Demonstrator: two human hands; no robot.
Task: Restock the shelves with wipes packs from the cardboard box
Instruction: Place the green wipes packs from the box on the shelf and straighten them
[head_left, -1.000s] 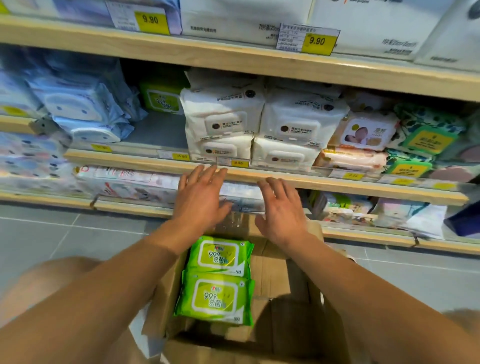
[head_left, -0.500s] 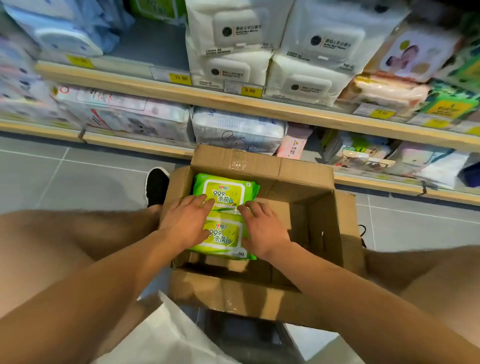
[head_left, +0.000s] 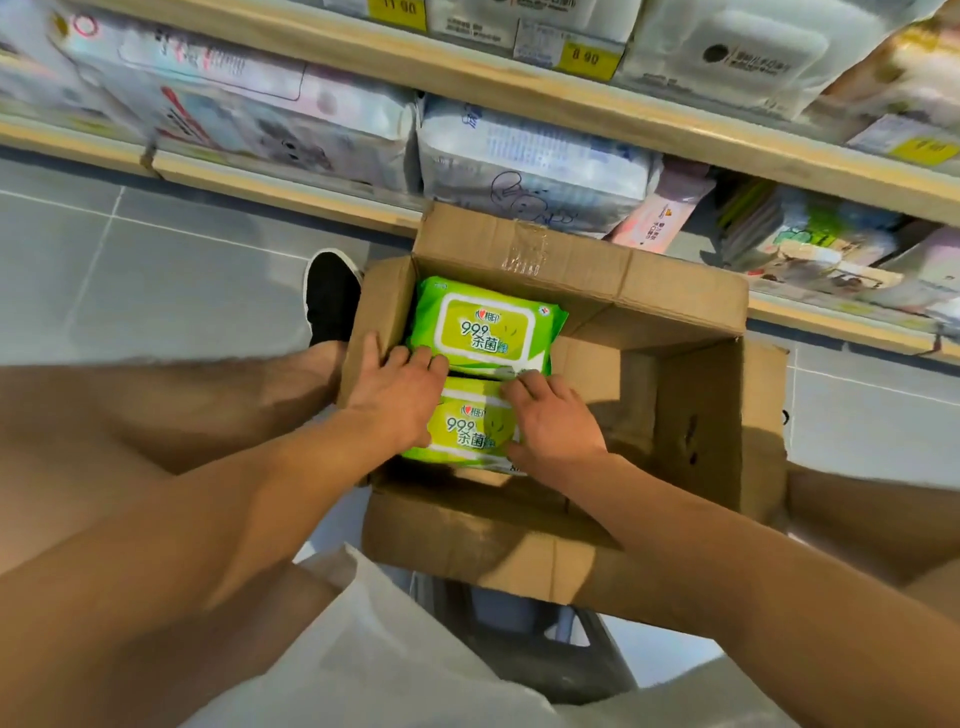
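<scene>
Step in hand: pick-up from the cardboard box (head_left: 675, 306). I had both hands down inside the box, which stood open on the floor just in front of the lowest shelf (head_left: 291, 182), its flaps folded outward.

Two green wipes packs lay flat against the left wall of the box, one behind the other. The far pack (head_left: 485, 327) was fully exposed. The near pack (head_left: 470, 423) sat between my hands.

Hand state:
- My left hand (head_left: 397, 397) lay on the left edge of the near pack, fingers extended forward so that their tips reached the seam between the two packs.
- My right hand (head_left: 553, 421) lay on the right edge of the same pack, fingers bent slightly at the seam.
- Neither hand had closed round the pack. I judged both to be laid on it, bracketing it, with no lift begun.

The right half of the box showed only bare cardboard, so I judged the stock to be nearly used up. Whether more packs lay beneath these two could not be determined.

Next move, as I judged it: curl the fingers under the far edge of the near pack, clamp it from both sides, and raise it clear of the box walls. The wrapper looked soft and glossy, so a firm two-sided grip was advisable. A shelf slot for this green product was not visible here; it would have to be located before placement.
</scene>
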